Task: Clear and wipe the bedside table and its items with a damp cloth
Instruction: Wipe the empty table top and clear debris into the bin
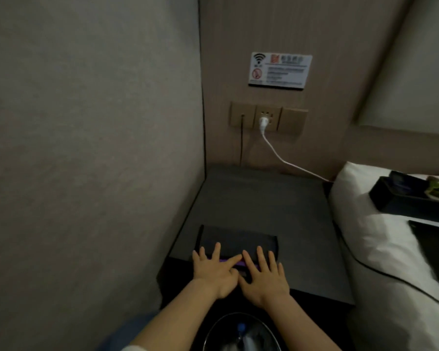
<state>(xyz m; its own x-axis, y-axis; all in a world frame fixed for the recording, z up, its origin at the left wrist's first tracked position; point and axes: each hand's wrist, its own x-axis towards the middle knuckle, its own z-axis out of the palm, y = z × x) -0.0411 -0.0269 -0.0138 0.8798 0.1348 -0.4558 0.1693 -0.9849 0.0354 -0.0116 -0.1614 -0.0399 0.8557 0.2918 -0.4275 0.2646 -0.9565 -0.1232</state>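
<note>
- Looking down from the head view, the person has both hands flat on a dark folded cloth at the near edge of the bedside desk.
- The left hand lies palm down, its grip spread, fingers straight and fanned over the near left part of the cloth, the forefinger angled toward the other hand.
- The right hand sits just beside it, grip spread as well, straight fingers pressing the near right part of the cloth; neither hand curls round anything.
- A thin purple strip shows between the two hands, along the cloth's near edge; what it belongs to cannot be told.
- The cloth is a flat rectangle, square to the desk front, and the far half of the dark grey desk top lies beyond it.
- On the wall behind, a row of beige socket plates carries a white plug, and its white cable runs down and right toward the bed.
- A thin dark wire hangs from the left plate down behind the desk.
- Above the sockets is a white notice card with a wifi mark and a red no-smoking sign; its text is too blurred to read.
- To the right, a white pillow bears a black tray with small packets in it, and a flat dark object lies just in front of the tray.
- Below the desk front, between the forearms, a round bin shows with a blue-capped bottle inside.
</note>
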